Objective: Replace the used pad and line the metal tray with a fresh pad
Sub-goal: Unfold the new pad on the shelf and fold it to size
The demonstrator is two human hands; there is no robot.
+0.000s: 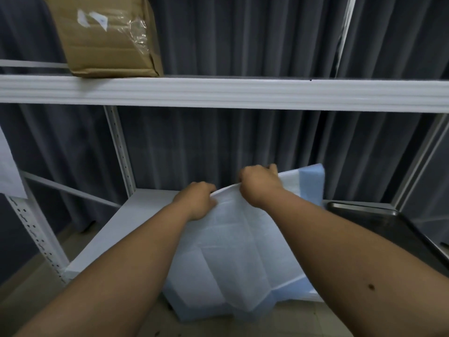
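While arms reach forward, both hands (198, 199) (257, 184) pinch the pad (230, 251) — knuckles up.

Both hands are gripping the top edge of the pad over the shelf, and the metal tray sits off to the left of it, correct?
Not quite. In the head view the left hand and right hand do grip the top edge of the pad over the shelf, but the metal tray sits to the right of it, not the left.

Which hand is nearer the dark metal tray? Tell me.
Right. The right hand grips the white-blue pad just left of the dark metal tray; the left hand grips farther left.
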